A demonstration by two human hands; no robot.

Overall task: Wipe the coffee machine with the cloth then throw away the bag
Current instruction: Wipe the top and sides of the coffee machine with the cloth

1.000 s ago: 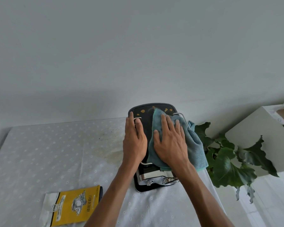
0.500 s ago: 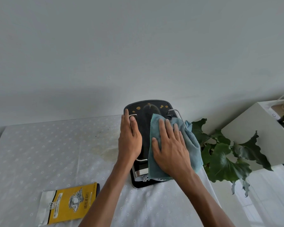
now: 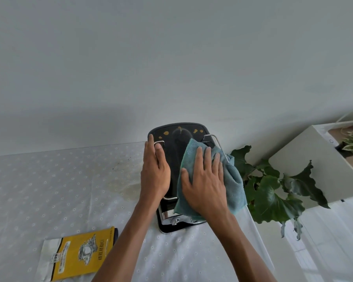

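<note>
The black coffee machine [image 3: 176,147] stands at the table's far right, seen from above, with yellow spots on the back of its glossy top. My left hand [image 3: 156,171] lies flat on the left side of that top, fingers straight. My right hand [image 3: 205,184] presses a teal cloth [image 3: 233,186] flat onto the right side of the top; the cloth hangs over the machine's right edge. A yellow and white coffee bag [image 3: 80,255] lies flat on the table at the near left, apart from both hands.
A white dotted tablecloth [image 3: 49,180] covers the table, with a brownish stain [image 3: 124,186] left of the machine. A leafy green plant [image 3: 271,192] stands just right of the table edge, and a white cabinet [image 3: 314,163] beyond it. A bare wall is behind.
My right hand has slid the cloth toward the right and slightly nearer across the machine's top, uncovering more of the black surface. My left hand has kept its hold on the left side.
</note>
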